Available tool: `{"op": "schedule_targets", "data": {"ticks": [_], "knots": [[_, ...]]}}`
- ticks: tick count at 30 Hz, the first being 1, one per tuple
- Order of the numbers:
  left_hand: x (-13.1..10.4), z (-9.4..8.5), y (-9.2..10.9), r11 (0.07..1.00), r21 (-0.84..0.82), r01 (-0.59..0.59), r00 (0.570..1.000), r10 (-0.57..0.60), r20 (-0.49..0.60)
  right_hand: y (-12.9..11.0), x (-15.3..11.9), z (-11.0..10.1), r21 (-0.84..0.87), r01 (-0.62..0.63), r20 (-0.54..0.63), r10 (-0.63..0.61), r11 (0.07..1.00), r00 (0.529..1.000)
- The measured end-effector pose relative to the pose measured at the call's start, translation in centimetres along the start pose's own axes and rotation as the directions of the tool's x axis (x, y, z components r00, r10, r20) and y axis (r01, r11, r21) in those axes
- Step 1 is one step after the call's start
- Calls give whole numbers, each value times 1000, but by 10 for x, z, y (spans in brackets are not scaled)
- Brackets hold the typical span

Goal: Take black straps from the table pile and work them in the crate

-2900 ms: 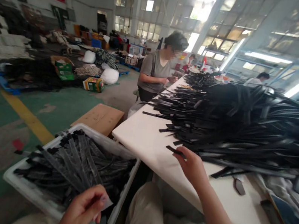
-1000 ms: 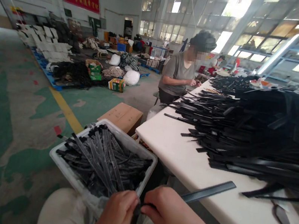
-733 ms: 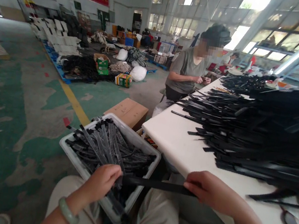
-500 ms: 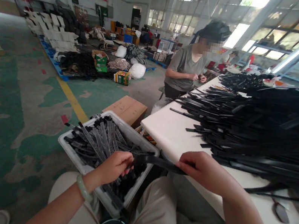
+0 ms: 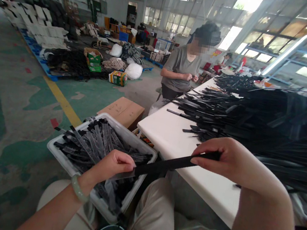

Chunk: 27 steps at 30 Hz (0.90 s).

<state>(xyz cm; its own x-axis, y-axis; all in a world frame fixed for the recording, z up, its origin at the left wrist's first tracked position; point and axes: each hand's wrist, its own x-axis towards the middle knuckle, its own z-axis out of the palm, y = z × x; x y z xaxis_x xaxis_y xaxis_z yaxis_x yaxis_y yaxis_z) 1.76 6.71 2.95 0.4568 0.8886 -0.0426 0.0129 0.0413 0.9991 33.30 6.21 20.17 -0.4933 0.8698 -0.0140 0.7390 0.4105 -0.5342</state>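
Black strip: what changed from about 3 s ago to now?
The right hand drew one black strip off the pile on the table. The left hand, earlier holding a small piece alone, now pinches the strip's other end above the bin. Pile, bin and seated co-worker stayed put.

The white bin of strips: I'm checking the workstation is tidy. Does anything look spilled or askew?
Slightly. In the white bin, a few black strips poke over the far-left rim, towards the floor. The heap of black strips overhangs the white table edge. Nothing looks damaged.
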Motion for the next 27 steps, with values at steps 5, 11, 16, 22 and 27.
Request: {"op": "schedule_targets", "data": {"ticks": [5,11,16,22,27], "knots": [[5,21,-1,999,-33,4,1000,-3,14,-13,4,5,-137,-68,-11,67,988,998],[5,33,-12,1000,27,-6,999,8,-47,-10,-1,-5,-167,-119,-37,115,979,993],[-2,41,-21,979,194,-62,993,80,-83,-3,0,0,-176,-190,-70,180,966,981],[-2,38,-20,834,529,-155,967,237,-90,-2,9,10,-124,-213,2,215,969,977],[4,33,-9,712,661,-239,938,344,-31,-16,14,26,-108,-131,71,139,985,988]]}}
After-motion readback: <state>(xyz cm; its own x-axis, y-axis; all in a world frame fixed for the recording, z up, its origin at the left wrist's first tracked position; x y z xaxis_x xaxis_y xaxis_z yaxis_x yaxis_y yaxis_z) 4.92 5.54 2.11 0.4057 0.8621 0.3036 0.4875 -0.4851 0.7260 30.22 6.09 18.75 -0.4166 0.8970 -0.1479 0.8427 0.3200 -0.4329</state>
